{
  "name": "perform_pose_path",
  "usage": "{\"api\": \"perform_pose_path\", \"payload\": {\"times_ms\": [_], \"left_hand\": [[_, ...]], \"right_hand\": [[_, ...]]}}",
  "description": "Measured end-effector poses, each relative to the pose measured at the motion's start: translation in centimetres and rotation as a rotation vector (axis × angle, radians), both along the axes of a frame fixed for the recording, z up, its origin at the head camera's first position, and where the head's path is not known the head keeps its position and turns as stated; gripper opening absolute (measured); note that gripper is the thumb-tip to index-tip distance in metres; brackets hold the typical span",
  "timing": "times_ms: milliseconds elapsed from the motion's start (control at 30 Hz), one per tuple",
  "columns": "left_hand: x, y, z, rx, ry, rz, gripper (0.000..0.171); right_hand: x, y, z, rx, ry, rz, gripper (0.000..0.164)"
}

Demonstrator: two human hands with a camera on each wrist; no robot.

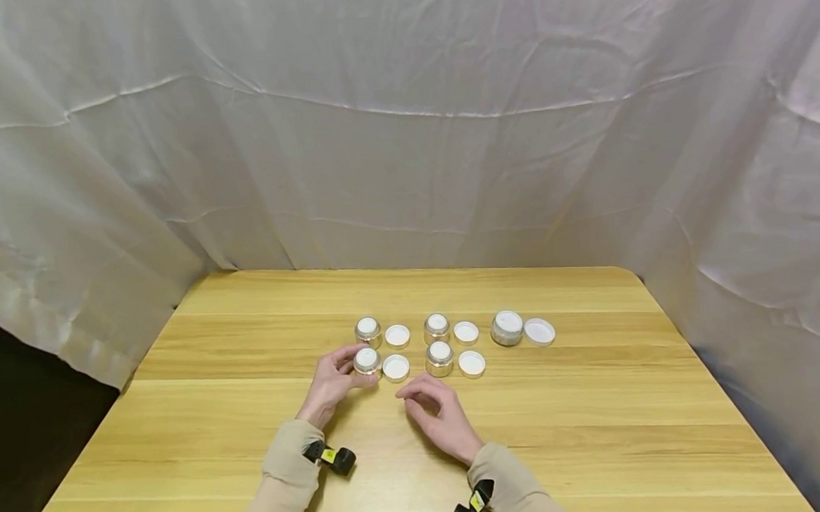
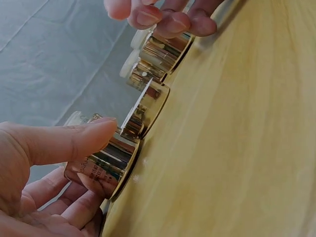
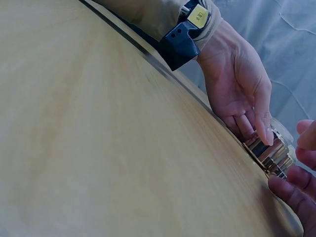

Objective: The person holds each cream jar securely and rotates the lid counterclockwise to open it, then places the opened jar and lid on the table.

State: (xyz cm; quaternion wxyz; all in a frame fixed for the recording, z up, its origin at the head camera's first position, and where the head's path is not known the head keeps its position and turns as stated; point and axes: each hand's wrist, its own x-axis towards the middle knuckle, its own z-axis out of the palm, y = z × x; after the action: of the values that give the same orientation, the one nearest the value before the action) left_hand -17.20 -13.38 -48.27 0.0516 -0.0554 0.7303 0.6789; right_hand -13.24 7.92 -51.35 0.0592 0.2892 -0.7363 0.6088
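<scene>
My left hand (image 1: 328, 388) grips a small shiny gold jar (image 1: 367, 360) at the front left of the group, thumb on the near side and fingers round the far side. In the left wrist view, dark lettering marks the wall of this jar (image 2: 101, 168), which stands at the table surface. Just right of it lies a lid (image 1: 396, 368), its white inside facing up. My right hand (image 1: 441, 418) hovers near that lid, fingers loosely bent with nothing between them. The right wrist view shows its fingers (image 3: 291, 195) close to the table.
Behind the gripped jar stands another gold jar (image 1: 368, 332) with an upturned lid (image 1: 397, 335). Two more jars (image 1: 439, 359) with lids (image 1: 471, 364) are in the middle. A wider jar (image 1: 507, 328) and its lid (image 1: 539, 332) sit at the right. Grey curtain (image 1: 405, 163) surrounds the wooden table (image 1: 600, 431).
</scene>
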Motion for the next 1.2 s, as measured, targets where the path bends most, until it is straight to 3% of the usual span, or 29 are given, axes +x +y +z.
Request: {"api": "perform_pose_path", "payload": {"times_ms": [233,467,567,767,867,1067,1200], "left_hand": [[0.1,0.1,0.0,-0.01,0.006,-0.006,0.064],[0.1,0.0,-0.2,-0.015,0.008,-0.009,0.062],[0.1,-0.1,-0.2,-0.004,-0.002,-0.007,0.062],[0.1,-0.1,0.0,-0.009,0.001,-0.012,0.064],[0.1,-0.1,0.1,-0.01,0.002,-0.018,0.065],[0.2,-0.1,0.2,0.008,0.007,-0.022,0.068],[0.1,-0.3,0.3,0.023,-0.001,-0.042,0.071]], "right_hand": [[0.1,0.2,0.1,0.013,-0.035,-0.032,0.016],[-0.3,1.5,-0.2,-0.027,-0.005,-0.164,0.012],[-0.8,2.5,-0.2,-0.089,0.061,-0.265,0.013],[-2.1,5.0,0.2,-0.266,0.168,-0.574,0.014],[-2.6,6.4,0.8,-0.348,0.133,-0.685,0.014],[-2.9,8.7,2.9,-0.452,0.089,-0.83,0.013],[-3.8,10.4,2.5,-0.515,0.054,-0.909,0.014]]}}
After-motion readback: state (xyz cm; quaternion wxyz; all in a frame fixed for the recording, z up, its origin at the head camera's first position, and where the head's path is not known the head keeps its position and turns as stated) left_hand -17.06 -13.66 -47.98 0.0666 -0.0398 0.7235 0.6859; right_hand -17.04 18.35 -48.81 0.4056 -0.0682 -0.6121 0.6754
